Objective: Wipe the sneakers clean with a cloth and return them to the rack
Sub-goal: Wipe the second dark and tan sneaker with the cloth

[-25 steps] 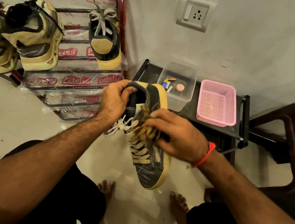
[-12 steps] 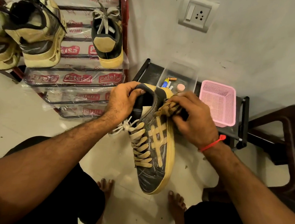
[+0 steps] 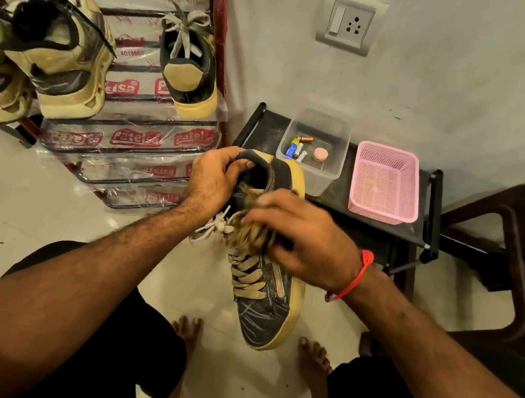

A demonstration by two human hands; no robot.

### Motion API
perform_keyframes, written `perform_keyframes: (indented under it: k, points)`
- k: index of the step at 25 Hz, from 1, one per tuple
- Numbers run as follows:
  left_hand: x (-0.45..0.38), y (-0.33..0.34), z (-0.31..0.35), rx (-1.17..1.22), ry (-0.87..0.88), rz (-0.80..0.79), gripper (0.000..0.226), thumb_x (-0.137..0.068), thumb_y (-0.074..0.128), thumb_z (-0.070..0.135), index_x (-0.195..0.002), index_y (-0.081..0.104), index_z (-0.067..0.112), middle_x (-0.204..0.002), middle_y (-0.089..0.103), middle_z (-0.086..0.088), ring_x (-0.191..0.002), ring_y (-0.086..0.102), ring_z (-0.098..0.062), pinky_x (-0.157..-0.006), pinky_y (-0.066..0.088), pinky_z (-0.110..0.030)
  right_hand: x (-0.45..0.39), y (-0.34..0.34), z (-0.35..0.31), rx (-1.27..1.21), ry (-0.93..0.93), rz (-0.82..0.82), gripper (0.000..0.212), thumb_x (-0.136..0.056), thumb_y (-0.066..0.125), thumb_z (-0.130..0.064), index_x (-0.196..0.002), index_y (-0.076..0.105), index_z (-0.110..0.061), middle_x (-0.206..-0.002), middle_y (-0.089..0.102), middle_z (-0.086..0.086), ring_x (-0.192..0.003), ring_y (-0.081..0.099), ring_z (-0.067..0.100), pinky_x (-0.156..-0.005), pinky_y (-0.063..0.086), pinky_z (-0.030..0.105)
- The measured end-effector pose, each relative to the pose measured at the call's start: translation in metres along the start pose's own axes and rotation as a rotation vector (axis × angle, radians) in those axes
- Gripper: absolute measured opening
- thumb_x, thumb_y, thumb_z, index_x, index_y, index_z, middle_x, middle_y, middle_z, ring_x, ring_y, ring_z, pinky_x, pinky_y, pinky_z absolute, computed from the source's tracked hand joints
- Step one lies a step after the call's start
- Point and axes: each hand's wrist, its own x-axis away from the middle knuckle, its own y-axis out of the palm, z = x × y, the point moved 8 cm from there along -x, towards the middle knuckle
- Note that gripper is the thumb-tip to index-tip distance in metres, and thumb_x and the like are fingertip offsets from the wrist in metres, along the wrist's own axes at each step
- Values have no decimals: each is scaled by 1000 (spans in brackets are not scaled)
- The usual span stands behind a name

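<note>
The left hand's fingers (image 3: 243, 162) curl over the padded heel collar of a dark grey lace-up sneaker with a yellow rubber sole (image 3: 265, 312), thumb side hooked into the opening, holding it in the air above the tiled floor, toe pointing down toward the bare feet. The right hand (image 3: 301, 242) bunches a frayed tan cloth (image 3: 252, 234) and presses it against the laces near the tongue. The shoe looks light and fairly stiff at the sole but soft in the upper, so the collar grip seems sound. Its mate (image 3: 189, 70) sits on the red metal rack (image 3: 127, 138) at left, beside the low black table (image 3: 333, 201).
</note>
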Motion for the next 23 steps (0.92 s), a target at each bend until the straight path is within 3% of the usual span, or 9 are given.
perform_keyframes:
  k: [2, 4, 6, 8, 11, 17, 23]
  points:
    - [-1, 1, 0, -25, -12, -8, 20, -99, 61, 18, -114, 75, 21, -104, 76, 2, -101, 69, -15, -92, 57, -39, -2, -2, 7, -18, -7, -35, 34, -85, 64, -11, -118, 66, -4, -116, 62, 13, -106, 60, 25, -92, 53, 37]
    - [-1, 0, 2, -38, -10, 2, 21, -100, 60, 20, -116, 74, 21, -106, 74, 3, -102, 67, -14, -92, 57, -34, -4, -22, 34, 4, 150, 93, 33, -85, 67, -11, -117, 67, -5, -113, 62, 10, -105, 58, 21, -91, 54, 40]
    - [1, 3, 5, -22, 8, -31, 21, -100, 59, 19, -116, 73, 20, -105, 74, 4, -102, 67, -13, -90, 56, -29, -1, -30, 44, 30, 208, 111, 34, -83, 72, -8, -117, 67, -7, -114, 62, 8, -106, 57, 19, -94, 53, 37]
    - [2, 10, 7, -52, 38, -103, 20, -100, 59, 18, -114, 74, 22, -104, 74, 5, -101, 68, -12, -89, 56, -28, 1, -24, 41, -27, 160, 16, 37, -83, 67, -7, -120, 66, -9, -120, 61, 6, -112, 57, 18, -99, 49, 32]
    - [2, 15, 4, -92, 36, -144, 18, -99, 61, 20, -110, 75, 24, -102, 74, 5, -99, 68, -12, -87, 56, -29, 5, -12, 48, -115, 187, -207, 52, -83, 58, -19, -135, 58, -18, -138, 53, 2, -129, 49, 17, -107, 46, 38]
    - [8, 27, -1, -197, 5, -271, 17, -96, 66, 21, -109, 77, 25, -94, 75, 7, -87, 66, -2, -77, 52, -17, 15, 28, 41, 166, 221, -525, 63, -88, 64, -52, -145, 40, -41, -148, 36, -10, -123, 52, 16, -92, 54, 40]
    - [10, 35, -1, -193, -28, -332, 17, -95, 68, 24, -109, 77, 25, -98, 77, 3, -95, 69, -9, -84, 56, -25, 16, 27, 49, 195, 289, -505, 68, -83, 59, -64, -142, 38, -38, -139, 41, -11, -110, 59, 17, -81, 58, 39]
